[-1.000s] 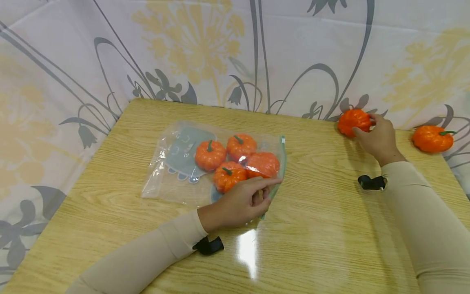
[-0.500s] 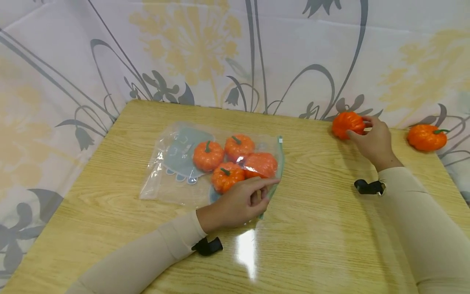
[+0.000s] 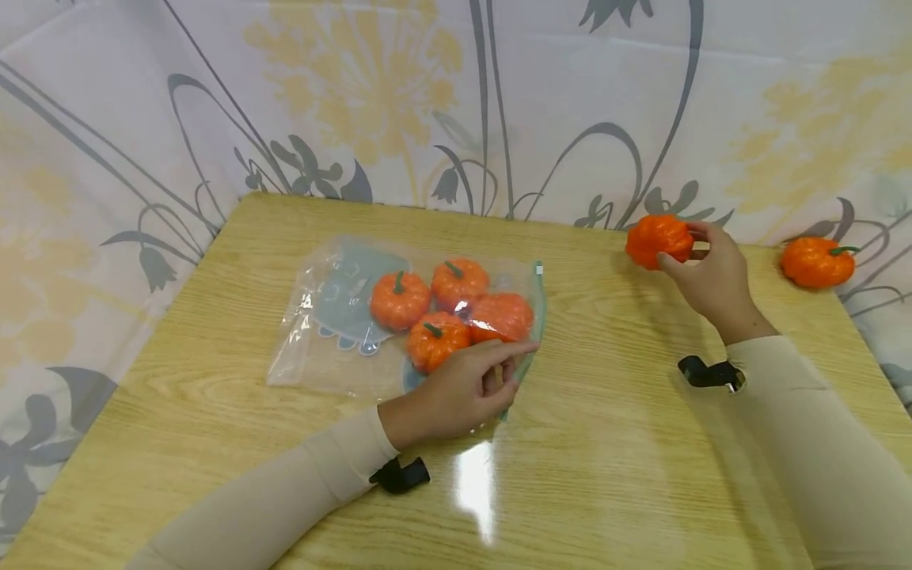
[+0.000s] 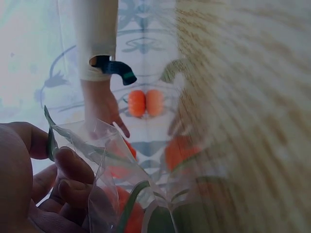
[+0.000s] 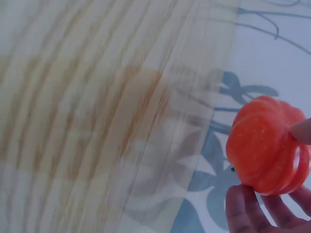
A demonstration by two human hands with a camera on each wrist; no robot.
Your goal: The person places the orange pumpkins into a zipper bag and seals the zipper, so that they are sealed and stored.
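Note:
With its thumb and fingers my left hand (image 3: 456,393) pinches the green zip edge of a clear zip bag (image 3: 313,348); the left wrist view shows the bag's mouth (image 4: 77,133) held apart there. Inside the bag lie several small orange pumpkins, one of them a pumpkin (image 3: 400,301) with its green stem up. At the back right my right hand (image 3: 716,277) grips another orange pumpkin (image 3: 657,241), thumb on one side and fingers on the other. This pumpkin (image 5: 267,145) appears raised off the table in the right wrist view.
One more orange pumpkin (image 3: 817,263) with a green stem rests at the table's back right edge. The wooden table (image 3: 606,443) ends at a flower-patterned curtain (image 3: 399,103) behind. A black wrist mount (image 3: 710,372) hangs beneath each sleeve.
My right hand has carried its pumpkin a little to the left, off the table's back edge. The left hand and the bag keep their places; the whole view has shifted slightly.

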